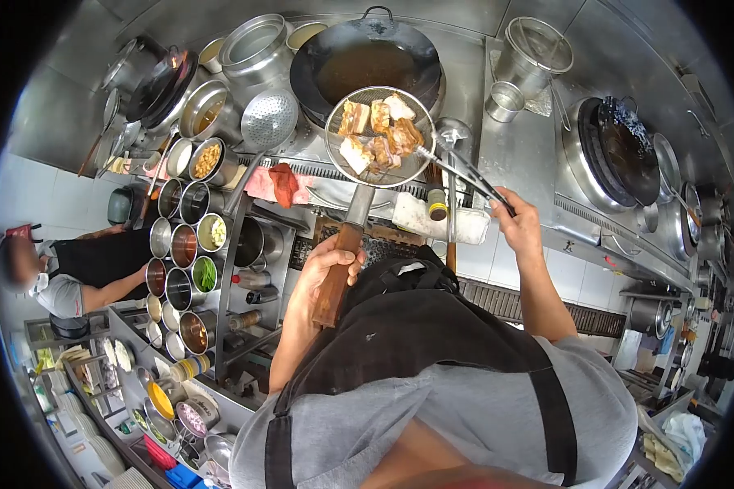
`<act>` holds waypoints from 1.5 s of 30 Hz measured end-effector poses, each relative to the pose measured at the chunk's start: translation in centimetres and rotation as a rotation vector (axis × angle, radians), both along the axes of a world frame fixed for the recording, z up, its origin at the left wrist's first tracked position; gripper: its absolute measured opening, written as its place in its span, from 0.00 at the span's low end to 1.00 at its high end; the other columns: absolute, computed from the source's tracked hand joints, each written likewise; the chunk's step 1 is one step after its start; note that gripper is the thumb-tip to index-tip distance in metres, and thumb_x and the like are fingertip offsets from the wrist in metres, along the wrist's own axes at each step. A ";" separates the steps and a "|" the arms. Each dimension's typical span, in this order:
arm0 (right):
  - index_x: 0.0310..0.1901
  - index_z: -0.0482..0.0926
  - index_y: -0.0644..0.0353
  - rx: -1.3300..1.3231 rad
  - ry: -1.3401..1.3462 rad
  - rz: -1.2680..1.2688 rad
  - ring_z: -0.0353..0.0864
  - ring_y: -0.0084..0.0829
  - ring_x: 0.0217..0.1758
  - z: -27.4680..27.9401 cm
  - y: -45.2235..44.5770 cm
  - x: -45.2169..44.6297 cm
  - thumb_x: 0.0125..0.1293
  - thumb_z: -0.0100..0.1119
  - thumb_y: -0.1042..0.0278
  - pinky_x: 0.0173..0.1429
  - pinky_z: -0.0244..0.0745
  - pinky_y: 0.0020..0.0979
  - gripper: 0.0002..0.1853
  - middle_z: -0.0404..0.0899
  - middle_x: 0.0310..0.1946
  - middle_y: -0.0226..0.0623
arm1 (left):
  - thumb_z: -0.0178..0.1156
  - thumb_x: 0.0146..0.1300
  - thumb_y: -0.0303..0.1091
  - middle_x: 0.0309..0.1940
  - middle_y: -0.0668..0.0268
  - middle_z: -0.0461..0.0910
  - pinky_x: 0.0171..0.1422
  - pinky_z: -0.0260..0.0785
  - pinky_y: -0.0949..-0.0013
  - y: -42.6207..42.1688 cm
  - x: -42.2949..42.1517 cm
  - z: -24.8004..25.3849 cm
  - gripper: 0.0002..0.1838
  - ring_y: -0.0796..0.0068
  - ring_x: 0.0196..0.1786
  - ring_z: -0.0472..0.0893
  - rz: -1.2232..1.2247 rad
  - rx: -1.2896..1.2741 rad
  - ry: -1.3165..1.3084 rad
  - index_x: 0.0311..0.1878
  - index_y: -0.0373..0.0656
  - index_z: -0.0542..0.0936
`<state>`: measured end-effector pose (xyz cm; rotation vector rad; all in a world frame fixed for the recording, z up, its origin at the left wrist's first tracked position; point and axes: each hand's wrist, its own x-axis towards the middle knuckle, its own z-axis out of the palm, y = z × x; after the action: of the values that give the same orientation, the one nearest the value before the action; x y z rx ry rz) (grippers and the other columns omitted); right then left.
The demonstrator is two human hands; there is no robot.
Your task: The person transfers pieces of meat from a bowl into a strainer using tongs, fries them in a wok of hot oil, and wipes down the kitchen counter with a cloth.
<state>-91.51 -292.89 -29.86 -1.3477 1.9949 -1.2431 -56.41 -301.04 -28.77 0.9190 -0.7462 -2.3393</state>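
Observation:
Fingers wrapped round its wooden handle, my left hand (331, 267) holds a round mesh strainer (339, 159) level in front of the wok. Several browned pieces of meat (404, 137) lie in the mesh. My right hand (518, 224) is closed on metal tongs (477, 180) at the right, and their tips reach the meat at the strainer's right side. Just behind the strainer, partly covered by its rim, a large black wok (365, 69) holds dark liquid.
A perforated ladle (268, 121) and a red cloth (283, 184) are left of the strainer. Steel pots of ingredients (184, 246) stand farther left, beside another person (65, 281). A ladle (453, 134) and white cloth (440, 218) are near the tongs. More woks (628, 155) stand right.

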 end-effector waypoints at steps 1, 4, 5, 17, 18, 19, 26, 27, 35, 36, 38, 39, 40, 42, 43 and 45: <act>0.50 0.77 0.67 -0.026 0.022 0.038 0.68 0.17 0.18 -0.1 -0.2 -0.2 0.60 0.61 0.69 0.22 0.63 0.22 0.17 0.76 0.21 0.31 | 0.57 0.49 0.26 0.32 0.58 0.75 0.24 0.67 0.75 0.1 -0.7 0.2 0.21 0.76 0.25 0.72 0.021 0.008 0.002 0.49 0.32 0.70; 0.48 0.78 0.65 0.065 -0.062 -0.024 0.78 0.26 0.32 -1.0 -0.6 -1.9 0.60 0.61 0.66 0.39 0.72 0.27 0.17 0.82 0.32 0.44 | 0.57 0.49 0.27 0.32 0.57 0.74 0.22 0.66 0.77 0.2 -2.2 0.8 0.22 0.77 0.24 0.71 0.046 0.017 0.001 0.49 0.31 0.70; 0.48 0.78 0.65 0.059 -0.067 -0.039 0.78 0.26 0.32 -1.5 -0.8 -3.1 0.60 0.61 0.66 0.39 0.72 0.27 0.17 0.82 0.32 0.44 | 0.57 0.50 0.27 0.33 0.57 0.74 0.22 0.66 0.77 0.2 -2.8 0.9 0.22 0.78 0.24 0.71 0.060 0.020 0.009 0.50 0.30 0.69; 0.42 0.78 0.65 0.236 0.404 -0.429 0.78 0.54 0.45 -8.7 -15.0 -20.8 0.63 0.52 0.65 0.50 0.72 0.46 0.13 0.79 0.39 0.56 | 0.59 0.50 0.28 0.33 0.58 0.73 0.23 0.70 0.79 0.9 -5.8 2.6 0.22 0.78 0.24 0.71 0.146 -0.002 -0.071 0.49 0.32 0.69; 0.46 0.77 0.63 0.308 0.410 -0.441 0.78 0.54 0.46 -9.3 -16.4 -21.8 0.62 0.53 0.64 0.51 0.71 0.46 0.14 0.79 0.40 0.54 | 0.59 0.50 0.28 0.33 0.58 0.73 0.23 0.70 0.79 1.2 -5.9 2.7 0.22 0.78 0.24 0.71 0.169 -0.015 -0.075 0.49 0.32 0.69; 0.50 0.77 0.61 0.382 0.417 -0.452 0.77 0.53 0.47 -10.1 -17.7 -22.7 0.62 0.54 0.62 0.53 0.71 0.46 0.17 0.80 0.40 0.53 | 0.58 0.50 0.28 0.33 0.57 0.73 0.22 0.69 0.80 1.4 -6.2 2.8 0.23 0.79 0.24 0.70 0.184 -0.005 -0.068 0.49 0.30 0.68; 0.58 0.69 0.66 -0.379 -0.113 -0.583 0.72 0.44 0.59 -15.5 -17.4 -25.6 0.64 0.56 0.55 0.59 0.69 0.39 0.27 0.70 0.58 0.50 | 0.58 0.49 0.30 0.33 0.58 0.72 0.19 0.66 0.82 0.3 -7.1 3.7 0.25 0.82 0.21 0.69 0.251 0.003 -0.093 0.49 0.28 0.66; 0.57 0.69 0.69 -0.822 -0.619 -0.532 0.71 0.43 0.60 -18.1 -17.3 -27.9 0.64 0.57 0.56 0.58 0.71 0.39 0.28 0.68 0.58 0.51 | 0.58 0.49 0.32 0.32 0.59 0.72 0.19 0.65 0.83 -0.7 -7.3 3.9 0.25 0.82 0.21 0.68 0.223 -0.032 -0.114 0.50 0.28 0.66; 0.43 0.73 0.71 -0.332 -1.081 -0.315 0.81 0.33 0.34 -3.0 -18.7 -26.9 0.58 0.60 0.73 0.32 0.77 0.25 0.14 0.80 0.37 0.47 | 0.54 0.56 0.32 0.23 0.69 0.72 0.24 0.65 0.83 -12.4 -11.3 1.0 0.13 0.82 0.21 0.71 0.187 -0.078 -0.147 0.39 0.31 0.72; 0.40 0.74 0.70 -0.276 -1.086 -0.317 0.80 0.31 0.27 -3.0 -19.6 -26.4 0.55 0.59 0.77 0.26 0.76 0.23 0.11 0.81 0.32 0.46 | 0.54 0.57 0.31 0.23 0.69 0.72 0.24 0.65 0.83 -14.0 -11.8 0.0 0.12 0.81 0.21 0.71 0.190 -0.021 -0.120 0.38 0.31 0.71; 0.38 0.73 0.69 -0.228 -1.084 -0.275 0.77 0.27 0.23 -4.8 -22.2 -26.6 0.52 0.57 0.82 0.21 0.71 0.21 0.10 0.81 0.32 0.48 | 0.53 0.57 0.28 0.31 0.64 0.73 0.32 0.71 0.84 -17.9 -11.3 -3.5 0.14 0.81 0.28 0.74 0.048 -0.010 0.006 0.42 0.28 0.70; 0.48 0.72 0.71 -0.202 -1.156 -0.277 0.72 0.25 0.18 -4.8 -23.1 -26.1 0.52 0.56 0.83 0.18 0.68 0.22 0.19 0.82 0.32 0.47 | 0.54 0.56 0.26 0.32 0.60 0.72 0.33 0.72 0.83 -19.3 -11.6 -5.0 0.15 0.79 0.29 0.74 0.069 0.014 0.103 0.43 0.25 0.68; 0.48 0.72 0.71 -0.199 -1.146 -0.273 0.72 0.25 0.18 -4.2 -23.2 -24.3 0.52 0.56 0.83 0.18 0.68 0.22 0.19 0.82 0.32 0.47 | 0.54 0.56 0.26 0.32 0.60 0.72 0.33 0.72 0.83 -19.8 -12.2 -5.0 0.15 0.79 0.29 0.74 0.073 0.016 0.113 0.43 0.25 0.68; 0.61 0.64 0.71 -0.261 -0.999 -0.312 0.71 0.24 0.17 -2.2 -22.0 -18.6 0.53 0.55 0.82 0.17 0.66 0.22 0.30 0.82 0.32 0.45 | 0.53 0.55 0.22 0.34 0.55 0.71 0.35 0.74 0.82 -20.8 -13.6 -4.8 0.15 0.77 0.29 0.74 0.232 0.114 0.171 0.44 0.24 0.65; 0.65 0.59 0.68 -0.232 -0.926 -0.237 0.71 0.23 0.17 -1.9 -21.0 -16.5 0.55 0.54 0.82 0.17 0.65 0.22 0.33 0.82 0.32 0.43 | 0.53 0.54 0.20 0.34 0.52 0.70 0.38 0.76 0.82 -21.6 -13.8 -5.5 0.15 0.76 0.29 0.74 0.229 0.145 0.230 0.43 0.24 0.64; 0.68 0.55 0.65 -0.190 -0.844 -0.160 0.71 0.23 0.16 -2.1 -19.6 -13.2 0.56 0.53 0.81 0.17 0.65 0.22 0.36 0.82 0.31 0.41 | 0.53 0.54 0.20 0.34 0.53 0.70 0.38 0.76 0.82 -22.4 -14.1 -5.6 0.14 0.76 0.29 0.74 0.231 0.161 0.234 0.42 0.25 0.64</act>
<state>-104.70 -312.51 -31.96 -0.5559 1.4102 -1.7300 -70.52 -323.42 -34.33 0.7360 -0.3425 -2.2720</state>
